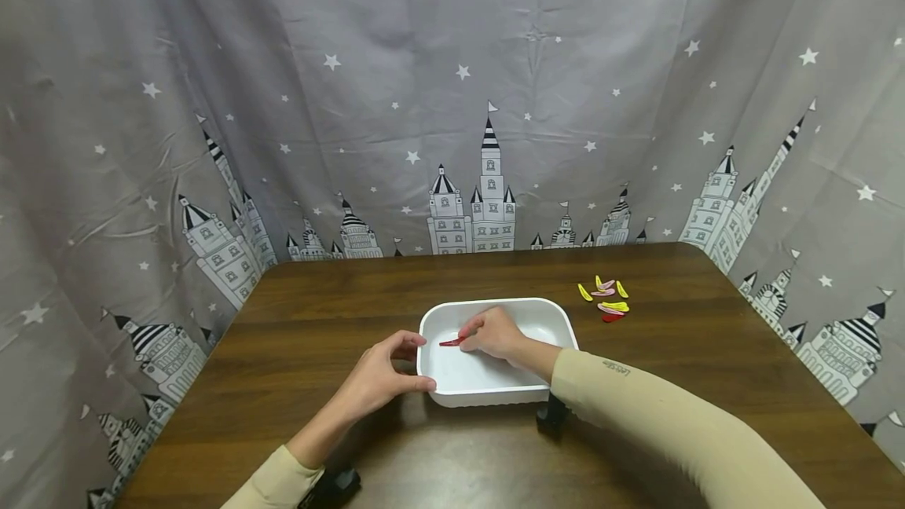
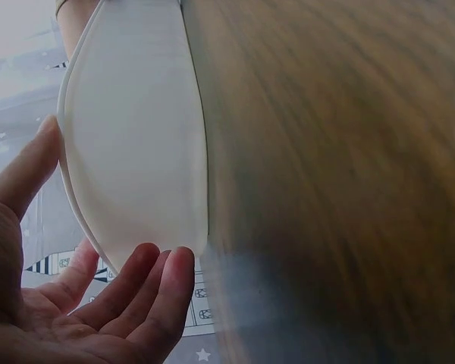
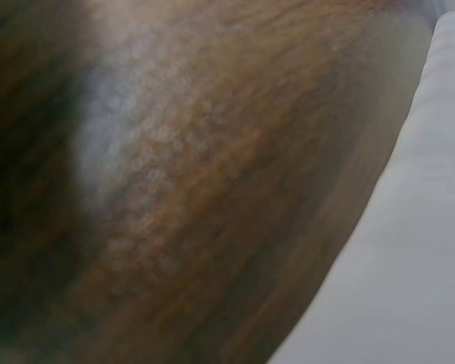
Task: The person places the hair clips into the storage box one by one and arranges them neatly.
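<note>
A white tray (image 1: 488,395) with raised walls sits on the wooden table. My left hand (image 1: 382,374) grips its left end, thumb at the near corner and fingertips at the side wall. The left wrist view shows that hand (image 2: 98,303) up close, its thumb touching the rim of the tray (image 2: 136,136). Inside the tray, my right hand (image 1: 495,334) pinches a red snap hair clip (image 1: 451,342) between thumb and fingers, low over the tray's floor. Only the tray's outer wall (image 3: 409,250) and the table appear in the right wrist view; the right hand is out of it.
To the right behind the tray, several yellow hair clips (image 1: 622,289), pink hair clips (image 1: 603,293) and a red hair clip (image 1: 613,318) lie loose on the brown table (image 1: 339,297). A grey curtain (image 1: 396,61) printed with castles and stars hangs behind the table and along its sides.
</note>
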Available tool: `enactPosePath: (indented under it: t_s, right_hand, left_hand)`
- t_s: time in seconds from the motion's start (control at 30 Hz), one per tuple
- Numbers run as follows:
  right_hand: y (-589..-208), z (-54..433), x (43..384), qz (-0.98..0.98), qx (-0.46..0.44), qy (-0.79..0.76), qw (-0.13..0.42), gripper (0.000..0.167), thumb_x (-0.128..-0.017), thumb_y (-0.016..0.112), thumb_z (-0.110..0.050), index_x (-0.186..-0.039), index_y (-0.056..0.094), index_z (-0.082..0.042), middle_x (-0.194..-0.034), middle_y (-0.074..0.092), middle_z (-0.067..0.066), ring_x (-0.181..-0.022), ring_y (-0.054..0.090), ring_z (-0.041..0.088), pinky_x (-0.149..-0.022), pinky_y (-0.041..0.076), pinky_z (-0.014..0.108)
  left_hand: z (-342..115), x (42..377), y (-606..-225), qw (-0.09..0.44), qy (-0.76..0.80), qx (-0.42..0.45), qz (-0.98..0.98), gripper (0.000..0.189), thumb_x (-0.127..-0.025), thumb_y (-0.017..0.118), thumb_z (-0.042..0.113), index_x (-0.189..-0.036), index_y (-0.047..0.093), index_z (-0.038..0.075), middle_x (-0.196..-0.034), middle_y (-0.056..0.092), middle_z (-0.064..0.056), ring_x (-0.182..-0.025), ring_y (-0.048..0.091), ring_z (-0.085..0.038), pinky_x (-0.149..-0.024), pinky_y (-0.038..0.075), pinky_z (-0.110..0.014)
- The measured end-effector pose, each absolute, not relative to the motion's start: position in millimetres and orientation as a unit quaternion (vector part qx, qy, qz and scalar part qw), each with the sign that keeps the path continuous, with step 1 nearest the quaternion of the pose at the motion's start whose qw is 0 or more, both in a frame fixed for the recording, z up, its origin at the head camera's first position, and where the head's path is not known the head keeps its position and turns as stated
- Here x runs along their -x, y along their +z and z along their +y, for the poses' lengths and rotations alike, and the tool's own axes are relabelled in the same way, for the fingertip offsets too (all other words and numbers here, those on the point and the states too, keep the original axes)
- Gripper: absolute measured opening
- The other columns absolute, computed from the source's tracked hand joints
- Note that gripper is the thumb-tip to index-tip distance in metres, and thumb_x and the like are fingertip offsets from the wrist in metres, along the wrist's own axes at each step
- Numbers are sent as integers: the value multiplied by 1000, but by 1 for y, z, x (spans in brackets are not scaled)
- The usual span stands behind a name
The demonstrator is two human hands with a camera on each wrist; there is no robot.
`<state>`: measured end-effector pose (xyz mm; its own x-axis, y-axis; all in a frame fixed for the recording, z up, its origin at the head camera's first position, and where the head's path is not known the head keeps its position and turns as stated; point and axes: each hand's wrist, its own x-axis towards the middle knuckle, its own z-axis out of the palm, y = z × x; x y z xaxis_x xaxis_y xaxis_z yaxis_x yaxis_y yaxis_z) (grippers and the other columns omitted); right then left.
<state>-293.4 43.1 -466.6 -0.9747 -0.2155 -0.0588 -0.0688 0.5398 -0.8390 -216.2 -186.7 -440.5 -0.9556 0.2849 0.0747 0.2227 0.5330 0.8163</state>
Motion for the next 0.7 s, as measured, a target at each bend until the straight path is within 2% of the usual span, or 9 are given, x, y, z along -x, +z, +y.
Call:
enactPosePath:
  t_s: [0.37, 0.7]
  right_hand:
    - [-467, 43, 293, 875, 79, -473, 75, 13, -73, 87, -7, -85, 81, -10, -80, 69, 0, -72, 47, 13, -62, 35, 25]
    - [-469, 41, 293, 879, 88, -465, 63, 13, -73, 87, -8, -85, 81, -9, -82, 72, -1, -74, 51, 13, -64, 39, 25]
  left_hand:
    - [-185, 216, -439, 35, 453, -134, 881, 63, -72, 92, 28, -124, 62, 10, -113, 71, -8, -106, 67, -22, -90, 52, -44]
    - [-186, 216, -439, 35, 454, -134, 880, 64, -72, 92, 28, -125, 62, 9, -113, 71, -10, -106, 67, -22, -90, 52, -44]
